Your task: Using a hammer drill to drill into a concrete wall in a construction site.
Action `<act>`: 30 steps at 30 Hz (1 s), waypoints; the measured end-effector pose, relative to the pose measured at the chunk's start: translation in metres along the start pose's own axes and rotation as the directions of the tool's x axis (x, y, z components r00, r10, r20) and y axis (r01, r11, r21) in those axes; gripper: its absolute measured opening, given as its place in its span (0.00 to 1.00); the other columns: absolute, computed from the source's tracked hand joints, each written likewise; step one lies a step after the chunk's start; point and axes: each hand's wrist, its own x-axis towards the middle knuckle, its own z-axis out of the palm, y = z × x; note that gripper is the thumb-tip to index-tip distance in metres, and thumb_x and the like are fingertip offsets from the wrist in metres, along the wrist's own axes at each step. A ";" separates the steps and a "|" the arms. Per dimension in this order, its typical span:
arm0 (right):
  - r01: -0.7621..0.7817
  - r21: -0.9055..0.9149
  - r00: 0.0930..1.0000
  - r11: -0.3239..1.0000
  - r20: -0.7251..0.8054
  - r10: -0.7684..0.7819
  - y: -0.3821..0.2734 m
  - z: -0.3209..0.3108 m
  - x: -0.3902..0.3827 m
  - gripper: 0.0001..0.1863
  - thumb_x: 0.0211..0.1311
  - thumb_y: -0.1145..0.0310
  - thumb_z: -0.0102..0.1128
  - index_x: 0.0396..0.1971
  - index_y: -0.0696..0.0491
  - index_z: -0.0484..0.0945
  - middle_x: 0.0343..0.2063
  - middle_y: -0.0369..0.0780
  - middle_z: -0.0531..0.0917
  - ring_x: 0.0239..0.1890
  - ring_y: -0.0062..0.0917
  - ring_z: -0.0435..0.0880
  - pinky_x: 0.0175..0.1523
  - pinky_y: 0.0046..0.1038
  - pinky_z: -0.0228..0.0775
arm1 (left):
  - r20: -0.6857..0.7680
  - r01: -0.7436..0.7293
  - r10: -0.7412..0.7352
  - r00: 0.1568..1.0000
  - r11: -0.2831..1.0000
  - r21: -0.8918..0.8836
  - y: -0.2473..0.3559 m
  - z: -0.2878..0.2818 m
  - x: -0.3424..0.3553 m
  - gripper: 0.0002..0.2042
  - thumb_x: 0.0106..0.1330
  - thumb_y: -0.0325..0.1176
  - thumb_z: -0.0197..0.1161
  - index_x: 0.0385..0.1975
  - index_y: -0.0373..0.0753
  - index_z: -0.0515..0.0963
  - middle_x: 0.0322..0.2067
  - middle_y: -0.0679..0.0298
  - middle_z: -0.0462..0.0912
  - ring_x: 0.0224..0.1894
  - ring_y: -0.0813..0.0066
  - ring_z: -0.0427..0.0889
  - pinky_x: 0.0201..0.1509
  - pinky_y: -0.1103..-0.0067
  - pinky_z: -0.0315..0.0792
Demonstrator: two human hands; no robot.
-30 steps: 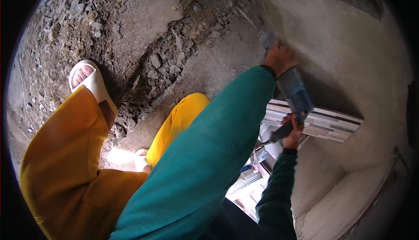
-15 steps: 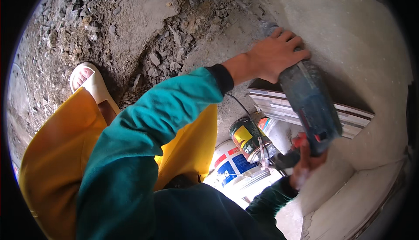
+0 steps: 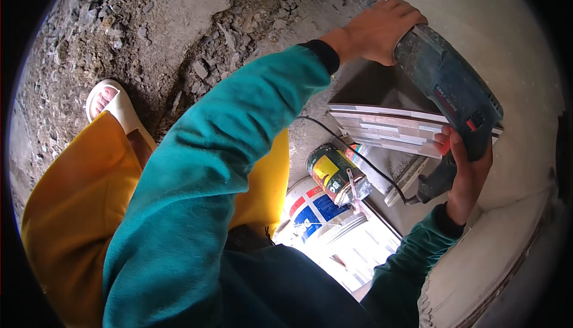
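A dusty dark-blue hammer drill is in both my hands, slanting from upper left to lower right. My left hand is wrapped over its front end, and a bit of grey chuck shows beyond the fingers. My right hand grips the rear handle, fingers near the red trigger. From the base of the handle a black cord runs back to the left. No bit tip is visible past the chuck.
Broken concrete rubble covers the ground ahead and left, near my slippered foot. Under the drill lie stacked patterned tiles. A dark can with a yellow label and a white bucket stand close by. A plastered wall rises at right.
The hammer drill has moved right, its rear end rising in view with my right hand. My left hand has shifted slightly up and right, still on the front end.
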 end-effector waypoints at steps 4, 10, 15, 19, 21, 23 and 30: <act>-0.049 -0.009 0.995 0.999 0.084 0.049 -0.004 -0.001 0.001 0.16 0.59 0.70 0.69 0.43 0.60 0.73 0.25 0.39 0.81 0.22 0.21 0.78 0.30 0.24 0.72 | -0.015 0.017 -0.017 1.000 0.999 0.034 0.000 0.000 -0.006 0.39 0.34 0.33 0.76 0.55 0.46 0.70 0.50 0.58 0.75 0.57 0.54 0.72 0.61 0.66 0.68; -0.073 -0.138 0.985 0.988 0.143 0.093 -0.010 -0.009 0.025 0.15 0.56 0.68 0.72 0.37 0.58 0.75 0.24 0.38 0.79 0.20 0.21 0.78 0.27 0.23 0.70 | -0.042 0.132 -0.129 0.991 0.989 0.070 -0.002 -0.003 -0.003 0.39 0.35 0.34 0.77 0.56 0.47 0.70 0.48 0.57 0.76 0.55 0.54 0.74 0.55 0.65 0.74; -0.072 -0.128 0.978 0.989 0.186 0.095 -0.008 -0.028 0.065 0.17 0.53 0.63 0.74 0.35 0.56 0.76 0.22 0.37 0.78 0.20 0.22 0.78 0.25 0.24 0.70 | 0.006 0.148 -0.150 0.989 0.984 0.099 -0.009 0.010 0.024 0.40 0.34 0.34 0.77 0.56 0.48 0.70 0.47 0.57 0.77 0.53 0.54 0.75 0.54 0.64 0.75; -0.179 -0.051 0.967 0.982 0.177 0.186 0.002 -0.036 0.084 0.16 0.54 0.64 0.73 0.34 0.57 0.76 0.21 0.37 0.77 0.19 0.23 0.78 0.24 0.26 0.71 | 0.066 0.169 -0.183 0.981 0.970 0.175 -0.014 0.018 0.036 0.41 0.33 0.36 0.77 0.56 0.48 0.70 0.47 0.56 0.77 0.53 0.54 0.76 0.53 0.63 0.76; -0.197 -0.124 0.958 0.973 0.189 0.218 0.000 -0.040 0.093 0.15 0.53 0.64 0.73 0.34 0.57 0.77 0.21 0.37 0.77 0.20 0.22 0.78 0.25 0.26 0.71 | 0.063 0.202 -0.217 0.974 0.962 0.185 -0.016 0.015 0.038 0.41 0.34 0.36 0.77 0.57 0.48 0.70 0.48 0.56 0.77 0.53 0.53 0.76 0.53 0.63 0.76; -0.198 -0.156 0.949 0.968 0.215 0.229 -0.009 -0.046 0.108 0.16 0.54 0.62 0.72 0.33 0.56 0.77 0.21 0.35 0.76 0.20 0.21 0.78 0.25 0.25 0.71 | 0.056 0.230 -0.244 0.968 0.955 0.186 -0.018 0.010 0.043 0.42 0.34 0.36 0.76 0.58 0.48 0.69 0.49 0.55 0.77 0.53 0.53 0.76 0.53 0.63 0.76; -0.140 -0.293 0.923 0.946 0.308 0.232 -0.044 -0.054 0.174 0.18 0.54 0.57 0.71 0.34 0.54 0.77 0.21 0.34 0.76 0.20 0.19 0.77 0.25 0.23 0.70 | 0.115 0.370 -0.373 0.921 0.928 0.043 -0.033 -0.003 0.078 0.43 0.32 0.31 0.75 0.57 0.39 0.64 0.50 0.46 0.73 0.54 0.43 0.72 0.57 0.62 0.71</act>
